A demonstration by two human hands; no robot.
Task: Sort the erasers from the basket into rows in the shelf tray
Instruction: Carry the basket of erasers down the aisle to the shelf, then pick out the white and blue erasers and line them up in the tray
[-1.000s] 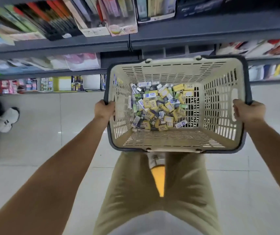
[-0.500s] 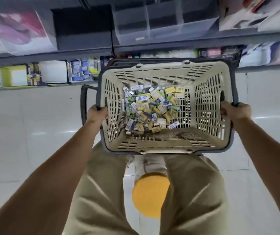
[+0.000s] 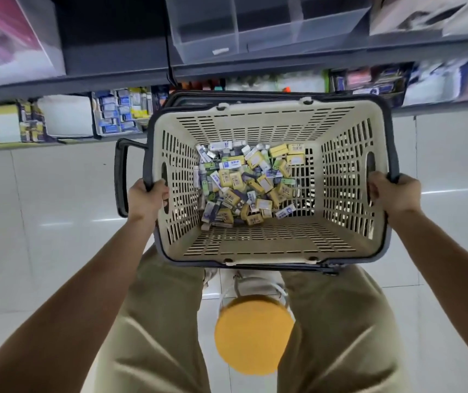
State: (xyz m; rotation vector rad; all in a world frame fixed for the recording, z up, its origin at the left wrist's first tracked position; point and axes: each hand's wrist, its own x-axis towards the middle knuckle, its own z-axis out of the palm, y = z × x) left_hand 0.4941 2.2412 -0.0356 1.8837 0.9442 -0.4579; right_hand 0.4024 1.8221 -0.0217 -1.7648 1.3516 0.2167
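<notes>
1. The erasers point(image 3: 244, 182) in the basket point(image 3: 255, 245) have printed yellow and blue-white wrappers, but the characters are too small to read.
2. The white label point(image 3: 220, 51) on the front edge of the clear shelf tray point(image 3: 269, 38) is blurred.
3. The print on the packets point(image 3: 116, 114) on the lower shelf point(image 3: 57, 143) is also unreadable.

Shop aisle, shelves point(image 3: 255, 71) of packaged stationery point(image 3: 119, 113) beyond left hand point(image 3: 146, 199) and right hand point(image 3: 394, 194), shopping basket point(image 3: 255, 124) between them, tiled floor point(image 3: 42, 194).

Basket point(image 3: 266, 245) open-topped; shelf point(image 3: 255, 66) edge crowds its far rim.
</notes>
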